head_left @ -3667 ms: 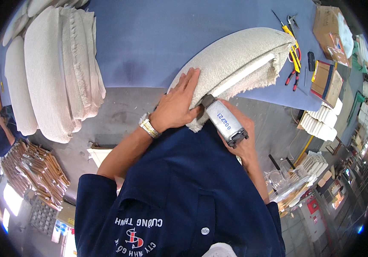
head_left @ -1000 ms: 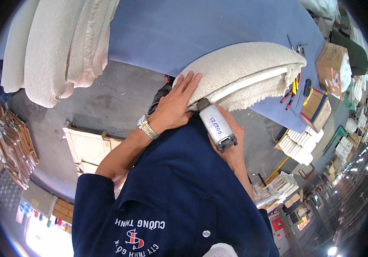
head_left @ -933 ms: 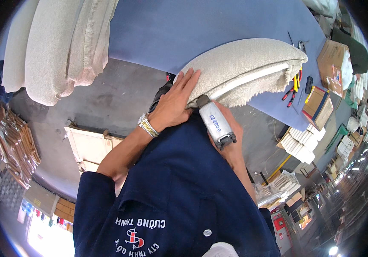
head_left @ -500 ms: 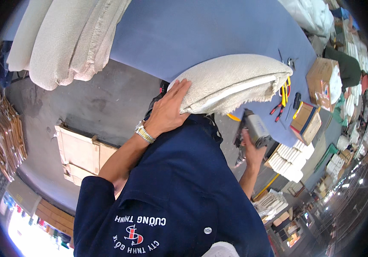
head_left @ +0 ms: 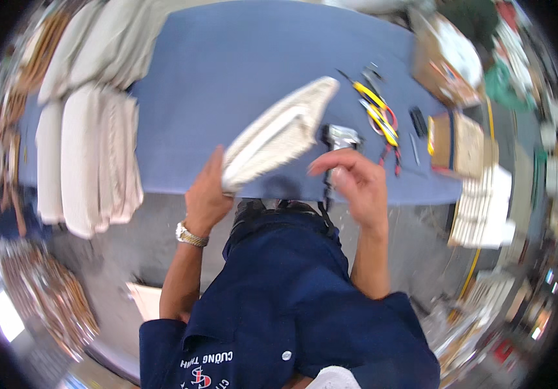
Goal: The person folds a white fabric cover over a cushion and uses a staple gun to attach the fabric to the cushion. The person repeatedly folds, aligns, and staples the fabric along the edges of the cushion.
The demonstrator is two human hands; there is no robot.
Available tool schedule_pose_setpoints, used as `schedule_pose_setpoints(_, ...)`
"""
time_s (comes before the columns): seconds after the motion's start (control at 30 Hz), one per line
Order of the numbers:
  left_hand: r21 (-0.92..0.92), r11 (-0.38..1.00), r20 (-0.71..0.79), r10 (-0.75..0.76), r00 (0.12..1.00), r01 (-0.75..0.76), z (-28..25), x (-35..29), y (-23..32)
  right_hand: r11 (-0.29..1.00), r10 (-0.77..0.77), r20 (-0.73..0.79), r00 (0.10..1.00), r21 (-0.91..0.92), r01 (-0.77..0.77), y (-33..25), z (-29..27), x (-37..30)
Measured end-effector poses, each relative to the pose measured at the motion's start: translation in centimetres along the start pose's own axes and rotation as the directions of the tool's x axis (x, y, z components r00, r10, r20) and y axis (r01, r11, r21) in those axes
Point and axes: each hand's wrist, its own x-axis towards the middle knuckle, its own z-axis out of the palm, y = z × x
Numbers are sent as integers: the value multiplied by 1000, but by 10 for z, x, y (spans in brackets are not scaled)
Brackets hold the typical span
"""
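My left hand (head_left: 207, 200) grips the near lower end of a curved pad (head_left: 279, 133) covered in cream fabric. The pad is tilted up over the table, its far tip pointing right; its white inner strip and frayed fabric edge face right. My right hand (head_left: 360, 191) is raised at the table's front edge, empty, with thumb and fingers apart and slightly curled. Just beyond its fingers a grey and black handheld tool (head_left: 344, 136), looking like a staple gun, rests on the blue table (head_left: 194, 78). The right hand is a little blurred.
Stacked cream-covered pads (head_left: 94, 155) stand at the table's left. On the right lie yellow-handled cutters (head_left: 373, 97), red-handled pliers (head_left: 389, 155) and a black block (head_left: 418, 121). Beyond them are a small box (head_left: 457, 144), a carton (head_left: 444, 65) and a white stack (head_left: 483, 207).
My right hand has let go of the grey tool, which now lies on the table. My left hand has lifted and turned the pad upright, and the view has swung round to face the table.
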Motion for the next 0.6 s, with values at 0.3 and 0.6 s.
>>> schedule_pose_setpoints(0.3,232,965,-15,129,992,-122,24,70,62,424,-863,104,494,681,597,-103,-11,-51)
schedule_pose_setpoints(0.6,302,946,-1,123,992,-117,20,74,50,434,-835,7,550,622,652,-94,53,-152)
